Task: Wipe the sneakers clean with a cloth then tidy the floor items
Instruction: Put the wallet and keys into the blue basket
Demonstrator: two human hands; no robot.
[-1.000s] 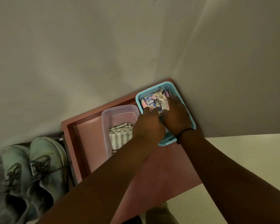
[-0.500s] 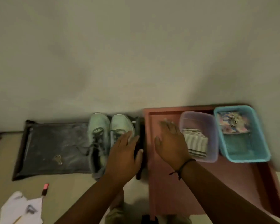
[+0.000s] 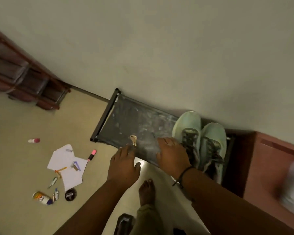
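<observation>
Both hands hold nothing. The left hand (image 3: 124, 165) hangs over the floor with its fingers loose and spread, right at the near edge of the black shoe tray (image 3: 134, 122). Its fingertips are close to the small keys (image 3: 133, 139) that lie on the tray near that edge. The right hand (image 3: 172, 156) is flat and open too. It is over the tray's near edge, just beside the pair of pale green sneakers (image 3: 200, 141). It is hard to tell if it touches the nearer shoe.

The sneakers stand side by side at the right end of the tray, toes to the wall. The tray's bare part looks dusty and scuffed. To the right of the tray is a reddish wooden shelf (image 3: 270, 160), with a blurred tub on it.

No cloth is in either hand, and none can be made out for sure. So the wiping looks done or set aside, and the tidy-up part seems to be the step in hand.

Out on the floor (image 3: 15, 158), well to the left of the tray, is the mess: white papers (image 3: 66, 165), a pink marker (image 3: 92, 155), an orange pen (image 3: 60, 170), a round black tin (image 3: 70, 194), a small bottle (image 3: 42, 198) and a little white and pink tube (image 3: 34, 140).

The next move likely calls for a small, careful pinch, as the keys lie flat on the tray. After that, the person must reach far to the left for the floor things.
</observation>
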